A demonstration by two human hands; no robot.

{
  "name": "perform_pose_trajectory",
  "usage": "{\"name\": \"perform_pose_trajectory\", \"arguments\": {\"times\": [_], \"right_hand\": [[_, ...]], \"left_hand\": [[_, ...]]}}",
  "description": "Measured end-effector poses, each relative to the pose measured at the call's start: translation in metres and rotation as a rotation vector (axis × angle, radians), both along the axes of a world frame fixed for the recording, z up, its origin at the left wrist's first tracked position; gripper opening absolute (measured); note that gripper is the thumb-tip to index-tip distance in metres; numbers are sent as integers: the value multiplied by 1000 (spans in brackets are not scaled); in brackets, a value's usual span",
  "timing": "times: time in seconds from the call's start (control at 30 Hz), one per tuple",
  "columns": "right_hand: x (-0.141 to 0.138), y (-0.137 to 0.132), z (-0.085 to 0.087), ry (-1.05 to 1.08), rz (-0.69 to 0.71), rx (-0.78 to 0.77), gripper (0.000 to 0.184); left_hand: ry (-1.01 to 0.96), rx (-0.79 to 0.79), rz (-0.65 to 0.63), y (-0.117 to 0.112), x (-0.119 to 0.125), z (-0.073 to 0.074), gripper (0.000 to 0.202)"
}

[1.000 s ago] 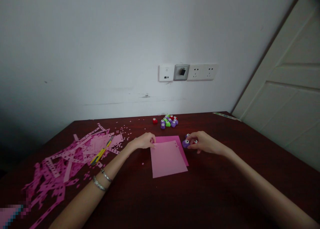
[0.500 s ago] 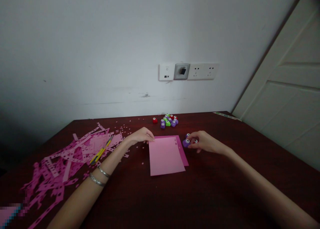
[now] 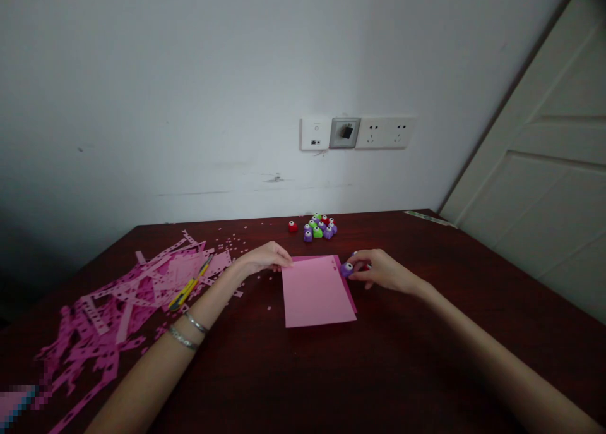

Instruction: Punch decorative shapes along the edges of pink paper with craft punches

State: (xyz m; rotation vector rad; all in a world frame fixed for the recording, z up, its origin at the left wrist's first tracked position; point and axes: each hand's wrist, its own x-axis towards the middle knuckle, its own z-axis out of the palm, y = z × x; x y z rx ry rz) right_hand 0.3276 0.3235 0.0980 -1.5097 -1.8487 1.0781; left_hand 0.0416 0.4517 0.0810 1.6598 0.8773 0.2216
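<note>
A light pink paper sheet lies on a darker pink sheet on the dark wooden table. My left hand rests at the top left corner of the light sheet, fingers pinched on its edge. My right hand grips a small purple paper punch at the sheets' top right corner. A few tiny holes show in the paper beside the punch.
A cluster of several small punches, purple, green and red, sits by the wall. Punched pink paper strips and confetti litter the left side, with a yellow utility knife on them. A door stands at the right.
My left hand has slid the light pink sheet left and squared it over the darker one. My right hand has brought the purple punch closer to the sheet's corner.
</note>
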Motion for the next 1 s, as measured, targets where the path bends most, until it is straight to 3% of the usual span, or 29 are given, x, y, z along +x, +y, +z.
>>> {"name": "perform_pose_trajectory", "arguments": {"times": [0.27, 1.0], "right_hand": [[1, 1, -3, 4, 0, -9, 27], [-3, -1, -3, 4, 11, -13, 28]], "left_hand": [[-6, -29, 18, 1, 1, -4, 21], [14, -53, 52, -5, 3, 3, 22]]}}
